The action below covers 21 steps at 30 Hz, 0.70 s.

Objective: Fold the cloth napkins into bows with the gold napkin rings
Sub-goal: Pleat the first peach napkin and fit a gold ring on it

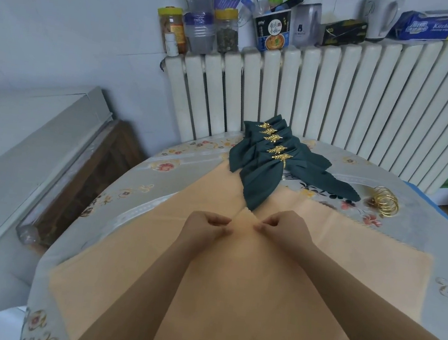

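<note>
A peach cloth napkin (134, 249) lies spread on the table in front of me. My left hand (204, 225) and my right hand (286, 228) sit close together at the middle of the napkin. Each pinches a raised fold of the peach cloth between curled fingers and thumb. Beyond my hands lies a row of several dark green napkins (261, 174), each folded into a bow and held by a gold leaf napkin ring (280, 157). A small heap of loose gold napkin rings (385, 202) rests at the right of the table.
The round table (138, 170) has a flowered grey cover. A white radiator (338, 99) stands right behind it, its top shelf crowded with jars, bottles, a noodle cup and a foil box. A grey cabinet (22, 145) stands to the left.
</note>
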Motion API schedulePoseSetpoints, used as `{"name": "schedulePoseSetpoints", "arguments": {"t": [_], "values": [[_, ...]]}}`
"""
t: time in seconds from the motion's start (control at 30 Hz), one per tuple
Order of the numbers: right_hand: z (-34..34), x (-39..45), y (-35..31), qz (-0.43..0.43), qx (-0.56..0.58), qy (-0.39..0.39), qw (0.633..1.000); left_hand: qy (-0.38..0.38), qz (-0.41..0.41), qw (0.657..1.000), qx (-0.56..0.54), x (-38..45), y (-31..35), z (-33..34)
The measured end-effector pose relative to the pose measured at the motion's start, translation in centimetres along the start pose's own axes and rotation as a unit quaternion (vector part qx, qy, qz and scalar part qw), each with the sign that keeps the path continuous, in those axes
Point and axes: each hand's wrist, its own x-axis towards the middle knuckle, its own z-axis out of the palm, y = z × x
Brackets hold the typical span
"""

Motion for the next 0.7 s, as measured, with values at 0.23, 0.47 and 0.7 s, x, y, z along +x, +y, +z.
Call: {"name": "schedulePoseSetpoints", "arguments": {"t": [0.23,0.47,0.7], "values": [[0.3,-0.4,0.5,-0.042,0.088,0.002,0.995,-0.004,-0.002,0.998,-0.059,0.3,1.0,0.7],[-0.8,-2.3,0.8,-0.131,0.106,-0.038,0.985,-0.030,0.130,0.989,0.065,-1.7,-0.6,0.3],[-0.9,-3.5,1.3,-0.211,-0.048,-0.050,0.975,-0.007,0.239,0.939,0.247,-2.3,-1.8,0.7]]}}
